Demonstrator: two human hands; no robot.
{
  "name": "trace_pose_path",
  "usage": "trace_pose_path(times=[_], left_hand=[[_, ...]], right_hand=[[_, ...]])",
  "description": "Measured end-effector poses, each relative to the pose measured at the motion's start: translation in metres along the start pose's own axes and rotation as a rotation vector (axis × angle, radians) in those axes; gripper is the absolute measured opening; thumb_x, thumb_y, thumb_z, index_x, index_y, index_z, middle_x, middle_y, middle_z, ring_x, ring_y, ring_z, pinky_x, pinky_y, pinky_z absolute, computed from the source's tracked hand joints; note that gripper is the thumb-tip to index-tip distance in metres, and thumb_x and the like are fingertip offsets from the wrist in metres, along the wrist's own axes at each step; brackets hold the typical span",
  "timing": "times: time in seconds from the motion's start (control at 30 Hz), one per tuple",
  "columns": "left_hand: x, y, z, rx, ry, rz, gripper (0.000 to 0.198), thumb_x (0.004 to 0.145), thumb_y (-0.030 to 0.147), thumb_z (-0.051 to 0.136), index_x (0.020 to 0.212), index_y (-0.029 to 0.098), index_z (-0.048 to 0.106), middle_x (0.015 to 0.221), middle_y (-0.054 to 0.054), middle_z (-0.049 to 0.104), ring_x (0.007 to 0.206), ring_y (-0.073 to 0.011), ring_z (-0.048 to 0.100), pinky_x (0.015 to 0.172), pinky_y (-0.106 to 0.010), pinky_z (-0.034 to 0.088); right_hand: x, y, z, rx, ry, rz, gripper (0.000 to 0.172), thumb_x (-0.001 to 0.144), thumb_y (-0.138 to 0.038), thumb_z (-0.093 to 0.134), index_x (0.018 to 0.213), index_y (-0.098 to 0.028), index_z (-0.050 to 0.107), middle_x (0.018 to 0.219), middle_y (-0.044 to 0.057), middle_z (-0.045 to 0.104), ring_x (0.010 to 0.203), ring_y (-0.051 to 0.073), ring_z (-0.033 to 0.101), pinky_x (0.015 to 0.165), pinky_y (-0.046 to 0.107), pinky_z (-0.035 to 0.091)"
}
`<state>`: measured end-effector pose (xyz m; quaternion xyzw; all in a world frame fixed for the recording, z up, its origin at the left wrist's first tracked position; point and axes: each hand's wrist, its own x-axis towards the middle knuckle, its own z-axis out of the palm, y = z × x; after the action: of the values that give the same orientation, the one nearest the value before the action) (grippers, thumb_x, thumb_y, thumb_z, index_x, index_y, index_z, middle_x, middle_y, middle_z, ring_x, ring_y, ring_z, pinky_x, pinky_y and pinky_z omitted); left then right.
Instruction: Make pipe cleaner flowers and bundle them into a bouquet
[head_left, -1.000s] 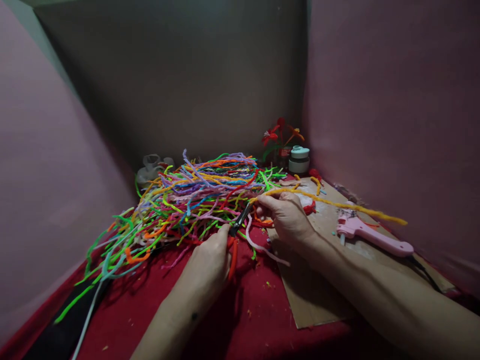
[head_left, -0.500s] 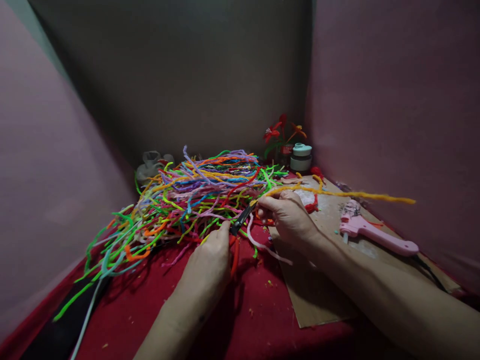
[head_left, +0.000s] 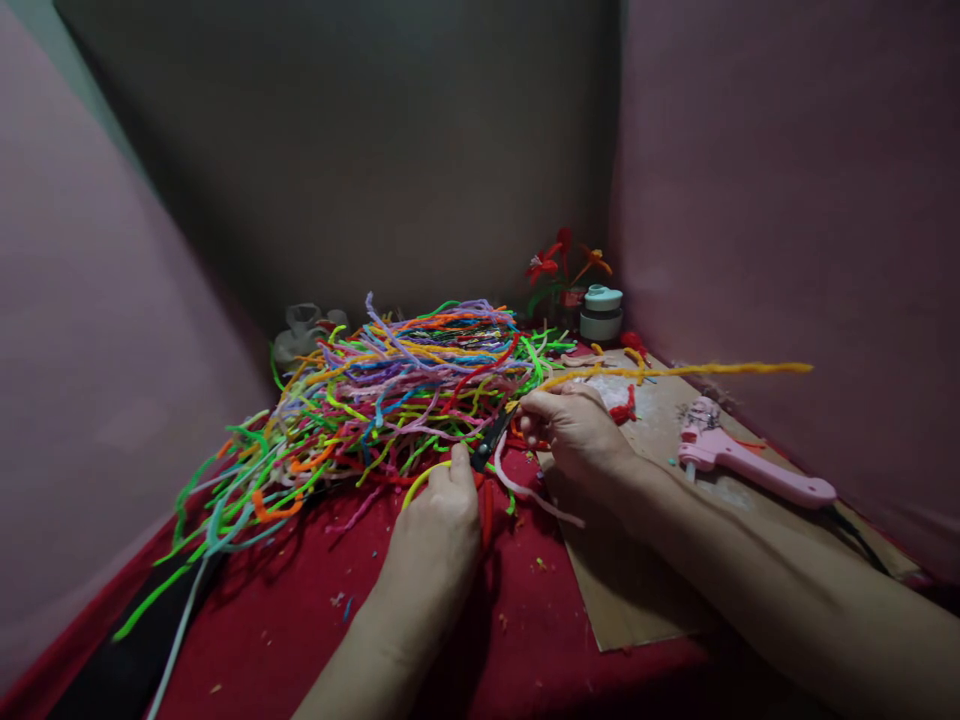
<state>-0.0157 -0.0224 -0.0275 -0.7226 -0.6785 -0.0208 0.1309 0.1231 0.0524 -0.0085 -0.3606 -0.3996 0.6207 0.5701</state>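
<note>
My left hand (head_left: pixel 442 520) is closed round a black-bladed tool with red handles (head_left: pixel 487 510), which looks like scissors. Its dark blades (head_left: pixel 492 440) point up and right toward my right fingertips. In a pinch, my right hand (head_left: pixel 574 430) holds an orange-yellow fuzzy stem (head_left: pixel 690 371), whose long end stretches out to the right. A short yellowish end shows at the blade tips. Behind both hands lies a large heap of multicoloured fuzzy stems (head_left: pixel 420 380). A pale pink stem (head_left: pixel 536 495) curves on the red cloth between my hands.
A pink glue gun (head_left: pixel 757 468) rests on a brown board (head_left: pixel 637 590) at the right. Red and orange fuzzy flowers (head_left: pixel 562 262) and a pale green lidded jar (head_left: pixel 601 312) stand behind. Small scraps dot the red cloth (head_left: pixel 300 620).
My left hand and the scissors have shifted slightly right. The free end of the orange-yellow stem has swung upward and a little left. My right hand has hardly moved.
</note>
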Motion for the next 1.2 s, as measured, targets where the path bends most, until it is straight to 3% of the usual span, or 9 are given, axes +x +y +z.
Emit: trace_pose_path(times=[0.17, 0.4, 0.53, 0.8, 1.03, 1.2], left_hand=[[0.002, 0.004, -0.002, 0.007, -0.023, -0.027, 0.051, 0.082, -0.001, 0.031, 0.132, 0.001, 0.039, 0.090, -0.015, 0.063, 0.082, -0.0186, 0.066, 0.071, -0.027, 0.053], [0.002, 0.000, 0.012, 0.127, 0.088, -0.043, 0.051, 0.083, 0.002, 0.032, 0.133, 0.001, 0.038, 0.088, -0.015, 0.061, 0.070, -0.0180, 0.065, 0.059, -0.026, 0.053], [0.001, 0.001, 0.010, 0.177, 0.120, -0.024, 0.052, 0.082, 0.001, 0.031, 0.134, 0.000, 0.036, 0.088, -0.015, 0.059, 0.068, -0.0174, 0.064, 0.056, -0.025, 0.052], [0.001, 0.004, -0.004, 0.118, -0.017, -0.019, 0.053, 0.081, -0.001, 0.029, 0.134, 0.002, 0.036, 0.088, -0.014, 0.060, 0.069, -0.0169, 0.065, 0.057, -0.024, 0.053], [0.001, -0.009, 0.009, 0.062, 0.058, 0.086, 0.052, 0.082, 0.001, 0.029, 0.134, -0.001, 0.034, 0.087, -0.015, 0.062, 0.066, -0.0152, 0.064, 0.061, -0.025, 0.053], [-0.001, -0.008, 0.004, 0.043, 0.012, 0.051, 0.053, 0.080, -0.001, 0.032, 0.133, -0.003, 0.036, 0.090, -0.018, 0.064, 0.077, -0.0187, 0.066, 0.068, -0.027, 0.054]], right_hand=[[0.003, 0.004, -0.003, -0.027, -0.024, -0.013, 0.012, 0.058, -0.013, 0.056, 0.047, -0.014, 0.055, 0.043, -0.001, 0.053, 0.038, 0.007, 0.046, 0.038, 0.020, 0.034], [0.003, 0.004, -0.004, -0.035, -0.056, -0.011, 0.012, 0.058, -0.014, 0.056, 0.046, -0.014, 0.055, 0.042, -0.001, 0.052, 0.036, 0.007, 0.045, 0.038, 0.020, 0.033], [0.004, 0.004, -0.004, -0.033, -0.048, 0.004, 0.010, 0.057, -0.014, 0.056, 0.047, -0.014, 0.056, 0.041, -0.002, 0.052, 0.036, 0.007, 0.045, 0.037, 0.020, 0.033], [0.003, 0.003, -0.003, -0.019, -0.036, 0.017, 0.012, 0.056, -0.015, 0.058, 0.045, -0.014, 0.053, 0.040, -0.002, 0.051, 0.034, 0.006, 0.044, 0.035, 0.018, 0.031], [0.007, 0.004, -0.006, -0.031, -0.117, -0.015, 0.005, 0.056, -0.014, 0.058, 0.051, -0.015, 0.056, 0.042, -0.003, 0.052, 0.037, 0.008, 0.045, 0.038, 0.019, 0.035], [0.009, 0.006, -0.008, -0.054, -0.165, -0.087, 0.007, 0.059, -0.013, 0.058, 0.052, -0.015, 0.056, 0.044, -0.003, 0.051, 0.039, 0.008, 0.046, 0.039, 0.020, 0.036]])
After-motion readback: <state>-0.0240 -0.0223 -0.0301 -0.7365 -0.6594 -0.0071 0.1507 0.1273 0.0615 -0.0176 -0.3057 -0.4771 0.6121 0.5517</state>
